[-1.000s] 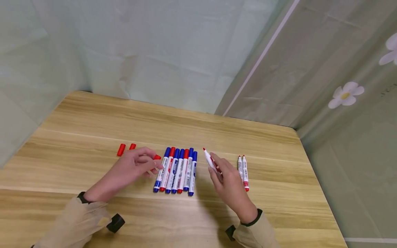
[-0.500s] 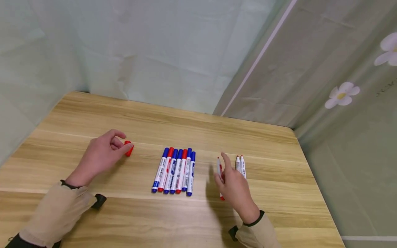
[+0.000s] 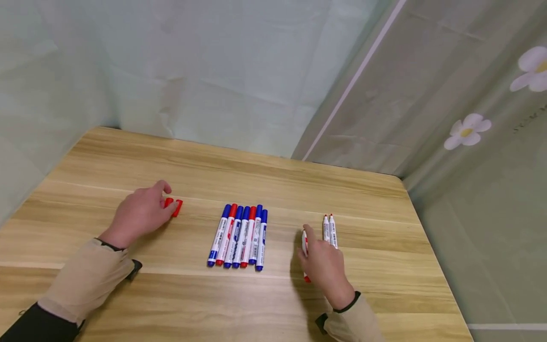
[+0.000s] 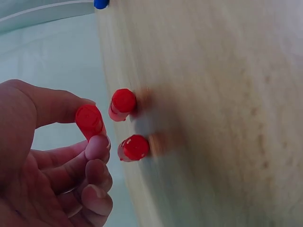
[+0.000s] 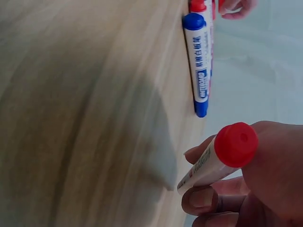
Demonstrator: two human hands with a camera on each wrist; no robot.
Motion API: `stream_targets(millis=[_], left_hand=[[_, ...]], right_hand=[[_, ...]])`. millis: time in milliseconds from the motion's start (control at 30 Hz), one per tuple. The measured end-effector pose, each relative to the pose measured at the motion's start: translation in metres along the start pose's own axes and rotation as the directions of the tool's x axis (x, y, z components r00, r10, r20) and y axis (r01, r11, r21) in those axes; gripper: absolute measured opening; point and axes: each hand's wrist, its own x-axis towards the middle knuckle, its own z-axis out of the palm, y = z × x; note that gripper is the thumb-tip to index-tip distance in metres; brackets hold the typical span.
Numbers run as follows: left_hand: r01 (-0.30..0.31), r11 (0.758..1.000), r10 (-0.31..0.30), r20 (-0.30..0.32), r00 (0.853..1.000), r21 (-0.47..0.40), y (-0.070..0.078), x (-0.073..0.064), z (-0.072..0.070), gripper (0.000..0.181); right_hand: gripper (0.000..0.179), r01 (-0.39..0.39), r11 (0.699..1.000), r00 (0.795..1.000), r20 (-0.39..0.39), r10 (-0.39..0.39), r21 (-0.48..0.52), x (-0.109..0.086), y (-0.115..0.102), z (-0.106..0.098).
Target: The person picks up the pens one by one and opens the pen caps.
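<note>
In the left wrist view, my left hand [image 3: 141, 209] pinches a red marker cap [image 4: 89, 120] between thumb and fingertip. Two more red caps stand out close beside it on the table, one red cap [image 4: 123, 101] and another red cap [image 4: 135, 147]. My right hand [image 3: 325, 263] holds an uncapped red whiteboard marker [image 5: 208, 163], its red end facing the wrist camera and its far end hidden by the angle there. To the right of that marker lie two uncapped markers, one [image 3: 326, 230] and one [image 3: 333, 232], partly covered by the hand.
Between the hands, several capped whiteboard markers [image 3: 237, 237] lie side by side in a row, with blue and red caps. The wooden table [image 3: 273, 304] ends at a pale curtain [image 3: 239, 85] behind and a flowered curtain [image 3: 491, 213] at right.
The left hand has moved left from the marker row to the red caps, carrying a cap. The right hand has shifted right with the uncapped marker, which now lies more in line with the others.
</note>
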Motion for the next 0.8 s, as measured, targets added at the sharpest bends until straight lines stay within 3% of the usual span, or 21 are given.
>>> stream_targets(millis=[433, 567, 800], left_hand=[[0.018, 0.999, -0.019, 0.026, 0.999, 0.040, -0.004, 0.004, 0.006, 0.039], [0.014, 0.999, -0.016, 0.034, 0.999, 0.041, -0.005, 0.004, 0.006, 0.039], [0.013, 0.999, -0.015, 0.039, 0.999, 0.041, -0.003, 0.006, 0.007, 0.038]], right_hand=[[0.049, 0.017, 0.986, 0.996, -0.084, -0.031, -0.165, 0.015, 0.014, 0.005], [0.045, 0.022, 0.984, 0.998, -0.055, -0.032, -0.179, 0.022, 0.019, 0.003], [0.042, -0.035, 0.985, 0.999, 0.012, 0.037, -0.167, 0.027, 0.022, 0.002]])
